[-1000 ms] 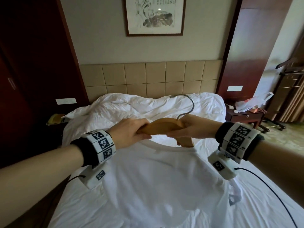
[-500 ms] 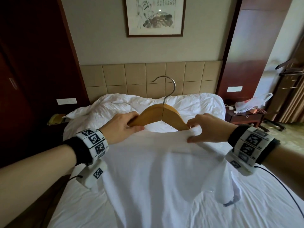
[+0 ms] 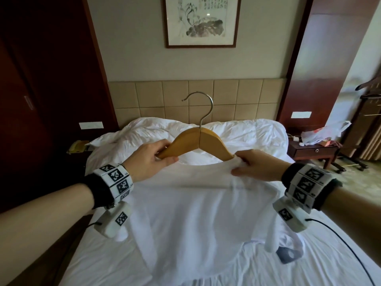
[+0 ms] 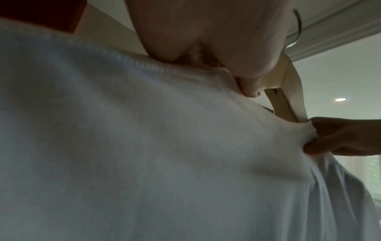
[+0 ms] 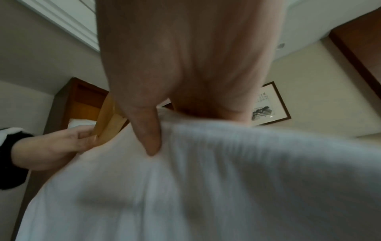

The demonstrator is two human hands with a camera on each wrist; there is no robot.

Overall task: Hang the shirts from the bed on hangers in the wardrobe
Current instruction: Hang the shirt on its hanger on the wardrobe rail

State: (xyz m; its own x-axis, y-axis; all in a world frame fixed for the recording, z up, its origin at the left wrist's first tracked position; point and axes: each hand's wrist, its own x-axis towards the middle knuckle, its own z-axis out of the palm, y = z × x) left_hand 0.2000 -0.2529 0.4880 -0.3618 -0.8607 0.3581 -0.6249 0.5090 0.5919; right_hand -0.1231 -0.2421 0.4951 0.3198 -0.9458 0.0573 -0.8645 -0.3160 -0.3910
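While the white shirt (image 3: 185, 213) hangs in front of us above the bed (image 3: 309, 254), we are partway through fitting it onto the wooden hanger (image 3: 198, 143), whose metal hook (image 3: 203, 108) stands upright toward the headboard (image 3: 195, 100). Our left hand (image 3: 148, 159) grips the hanger's left arm, fingers curled round the wood with the shirt's collar edge caught at the same spot; the left wrist view shows the ribbed neckline (image 4: 164, 68) running right up to those fingers. Our right hand (image 3: 255, 166) pinches a fold of shirt fabric at the tip of the hanger's right arm, thumb pressed into the cloth as the right wrist view shows, so both hands are clamped, one on wood and cloth, the other on cloth. Most of the hanger's middle rises bare above the neck opening, so we judge that the shoulders are not yet seated: the step in hand is drawing the right shoulder over the right end. Next we would need to pull that pinched fabric outward and down over the tip, then do the same on the left, keeping the hanger level so that neither side slides off. Only then can the shirt go to the wardrobe, which we cannot pick out with certainty here. A second garment (image 3: 288, 254) with a dark patch lies on the bed near our right wrist.
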